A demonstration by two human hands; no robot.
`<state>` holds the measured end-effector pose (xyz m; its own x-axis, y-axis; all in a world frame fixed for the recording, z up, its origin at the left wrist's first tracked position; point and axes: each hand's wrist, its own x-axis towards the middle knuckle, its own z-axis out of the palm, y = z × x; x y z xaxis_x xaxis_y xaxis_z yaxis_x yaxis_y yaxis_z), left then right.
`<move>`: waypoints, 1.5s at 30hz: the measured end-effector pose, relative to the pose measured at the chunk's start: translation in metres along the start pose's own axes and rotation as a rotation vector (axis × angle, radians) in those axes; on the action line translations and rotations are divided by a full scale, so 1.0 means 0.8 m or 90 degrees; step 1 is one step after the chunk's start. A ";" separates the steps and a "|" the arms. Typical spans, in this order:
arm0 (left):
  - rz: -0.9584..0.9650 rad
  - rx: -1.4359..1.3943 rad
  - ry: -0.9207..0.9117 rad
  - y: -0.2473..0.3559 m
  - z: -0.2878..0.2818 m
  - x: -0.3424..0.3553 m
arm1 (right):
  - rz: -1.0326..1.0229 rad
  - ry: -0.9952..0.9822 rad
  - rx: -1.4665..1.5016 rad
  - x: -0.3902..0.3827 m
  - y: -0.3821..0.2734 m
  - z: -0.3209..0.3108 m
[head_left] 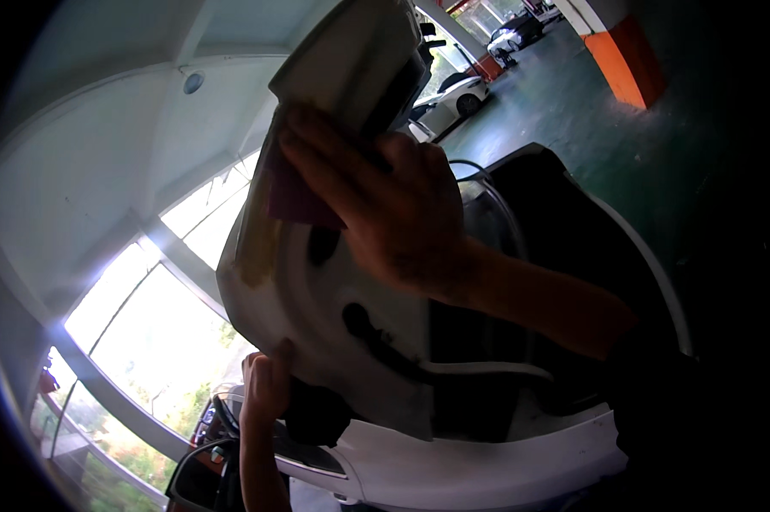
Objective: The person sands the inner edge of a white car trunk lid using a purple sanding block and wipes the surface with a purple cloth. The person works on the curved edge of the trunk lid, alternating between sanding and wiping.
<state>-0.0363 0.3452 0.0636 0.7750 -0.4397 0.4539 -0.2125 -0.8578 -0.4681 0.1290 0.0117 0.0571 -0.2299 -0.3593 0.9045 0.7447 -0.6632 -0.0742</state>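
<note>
A white car body panel [351, 282], perhaps a door or lid, rises in front of me with its inner side in shadow. Along its left edge runs a yellowish-brown patch [258, 256] that looks like filler. My right hand [393, 196] presses a piece of purple sandpaper [300, 200] against that edge, two fingers stretched upward and the others bent. Lower down, my left hand [268, 384] grips the panel's lower left edge, its fingers curled over the rim. Deep shadow hides the undersides of both hands.
A white car body [487, 461] lies below the panel, with a side mirror [201, 474] at lower left. Tall windows [154, 333] line the left. Farther off are a white parked car [462, 96], a dark car [517, 32] and an orange-and-white pillar [620, 64] on green floor.
</note>
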 end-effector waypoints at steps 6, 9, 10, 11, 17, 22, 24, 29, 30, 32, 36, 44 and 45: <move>0.185 0.112 0.146 0.018 -0.010 0.020 | -0.034 -0.030 -0.014 0.020 0.021 -0.030; 0.210 0.068 0.156 0.022 -0.013 0.030 | -0.024 -0.085 0.048 0.012 0.005 -0.018; 0.218 0.066 0.173 0.022 -0.012 0.033 | -0.040 -0.077 0.041 0.010 0.005 -0.021; 0.230 0.082 0.207 0.022 -0.009 0.035 | -0.057 -0.070 0.033 0.007 0.005 -0.024; 0.204 0.077 0.157 0.027 -0.009 0.036 | -0.038 -0.072 0.049 0.017 0.019 -0.026; 0.225 0.108 0.224 0.010 0.009 0.027 | -0.073 -0.110 0.025 0.013 0.013 -0.036; 0.227 0.123 0.218 0.017 0.003 0.031 | -0.034 -0.076 -0.002 0.020 0.019 -0.034; 0.169 0.067 0.117 0.008 -0.004 0.019 | -0.033 -0.112 0.027 0.005 0.008 -0.032; 0.195 0.074 0.151 0.015 -0.006 0.027 | -0.022 -0.108 0.004 0.012 0.012 -0.037; 0.233 0.085 0.233 0.020 0.000 0.035 | -0.027 -0.097 0.028 0.018 0.016 -0.036; 0.214 0.090 0.201 0.016 -0.001 0.030 | -0.078 -0.134 0.072 -0.004 0.004 -0.025; 0.230 0.101 0.227 0.012 0.005 0.032 | -0.033 -0.050 0.064 0.015 0.028 -0.023; 0.237 0.107 0.242 0.012 0.005 0.032 | -0.035 -0.048 0.032 0.013 0.030 -0.015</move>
<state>-0.0165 0.3269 0.0677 0.3906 -0.7966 0.4614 -0.3091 -0.5856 -0.7494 0.1369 -0.0156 0.0597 -0.2247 -0.2721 0.9357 0.7631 -0.6463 -0.0047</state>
